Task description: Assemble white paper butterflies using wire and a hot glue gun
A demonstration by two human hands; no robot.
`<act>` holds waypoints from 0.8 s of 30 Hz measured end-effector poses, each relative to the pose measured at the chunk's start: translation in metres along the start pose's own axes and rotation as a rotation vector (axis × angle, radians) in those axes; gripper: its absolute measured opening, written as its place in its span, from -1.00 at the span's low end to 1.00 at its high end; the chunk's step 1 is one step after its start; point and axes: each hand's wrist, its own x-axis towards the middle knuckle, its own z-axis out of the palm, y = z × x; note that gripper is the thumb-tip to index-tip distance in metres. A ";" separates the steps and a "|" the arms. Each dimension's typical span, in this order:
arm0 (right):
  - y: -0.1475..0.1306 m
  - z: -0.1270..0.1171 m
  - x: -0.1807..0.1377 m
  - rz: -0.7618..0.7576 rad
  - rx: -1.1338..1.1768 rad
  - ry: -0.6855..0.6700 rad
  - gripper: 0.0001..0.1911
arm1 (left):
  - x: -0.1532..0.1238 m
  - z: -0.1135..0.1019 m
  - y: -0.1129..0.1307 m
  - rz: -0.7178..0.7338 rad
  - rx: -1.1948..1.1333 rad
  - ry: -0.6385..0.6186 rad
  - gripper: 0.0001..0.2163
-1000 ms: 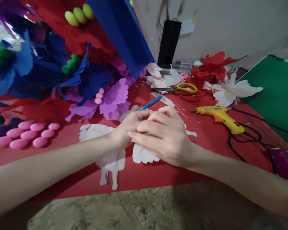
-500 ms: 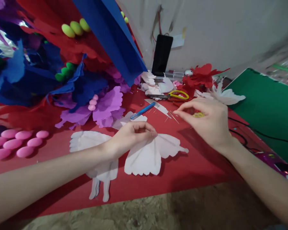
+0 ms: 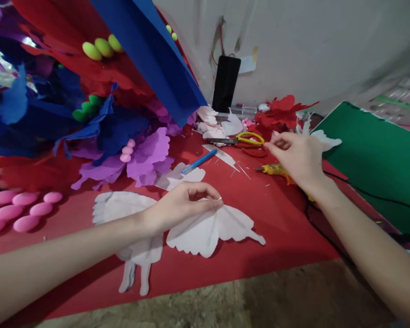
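My left hand (image 3: 196, 198) pinches the top of a white butterfly-wing cutout (image 3: 201, 232), which spreads below the fingers over the red table. A small pale tip shows at the pinch. To the right, my right hand (image 3: 295, 157) is held above the table with thumb and fingers drawn together; what they hold, if anything, is too small to make out. Beside those fingertips lie scissors (image 3: 249, 139) with yellow and red handles. A yellow glue gun (image 3: 275, 169) lies partly hidden under my right hand. Behind my left forearm is a stack of white wing cutouts (image 3: 123, 205).
A blue pen (image 3: 200, 161) lies near thin wire-like pieces (image 3: 243, 169). Pink oval pieces (image 3: 8, 213) sit at the left, below large coloured paper flowers (image 3: 150, 157). A phone (image 3: 226, 82) leans at the back. A green board (image 3: 372, 146) and a black cable (image 3: 369, 189) are at the right.
My right hand has moved back, closer to the scissors, uncovering more of the glue gun. My left hand keeps its pinch while the wing cutout has tilted. The view has shifted slightly.
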 end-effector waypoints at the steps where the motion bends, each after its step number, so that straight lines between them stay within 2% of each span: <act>1: -0.007 -0.002 -0.006 -0.015 0.071 -0.051 -0.83 | 0.000 0.000 0.001 0.003 0.009 0.003 -0.86; 2: -0.015 -0.004 -0.013 -0.033 0.156 -0.123 -0.76 | -0.001 0.000 0.001 0.005 0.019 0.007 -0.87; 3: -0.022 -0.006 -0.021 -0.029 0.338 -0.253 -0.76 | -0.001 0.001 0.001 0.007 0.028 0.011 -0.87; 6: -0.042 -0.009 -0.045 0.002 0.762 -0.744 -0.73 | -0.001 0.003 0.000 0.019 0.039 0.046 -0.86; 8: -0.051 -0.008 -0.058 0.024 0.910 -0.904 -0.70 | -0.001 0.005 -0.002 0.027 0.033 0.085 -0.83; 11: -0.055 -0.002 -0.069 0.065 1.008 -0.959 -0.64 | -0.003 0.005 -0.005 0.078 0.071 0.127 -0.78; 13: -0.055 0.005 -0.071 0.076 1.042 -0.942 -0.60 | -0.004 0.004 -0.007 0.189 0.230 0.167 -0.81; 16: -0.052 0.015 -0.067 0.103 1.059 -0.931 -0.54 | -0.009 0.002 -0.005 0.508 0.669 0.251 -0.88; 18: -0.049 0.021 -0.064 0.131 1.048 -0.947 -0.54 | -0.015 0.005 -0.002 0.766 0.920 0.237 -0.90; 19: -0.048 0.023 -0.062 0.142 1.042 -0.957 -0.55 | -0.019 0.009 -0.001 0.889 0.994 0.191 -0.88; 21: -0.046 0.024 -0.060 0.149 1.031 -0.977 -0.59 | -0.030 0.019 -0.002 1.078 1.051 0.006 -0.78; 23: -0.047 0.022 -0.058 0.149 1.027 -0.982 -0.67 | -0.045 0.032 -0.007 1.206 1.036 -0.212 -0.78; 24: -0.049 0.021 -0.058 0.148 1.028 -0.982 -0.71 | -0.053 0.037 -0.010 1.227 1.041 -0.275 -0.78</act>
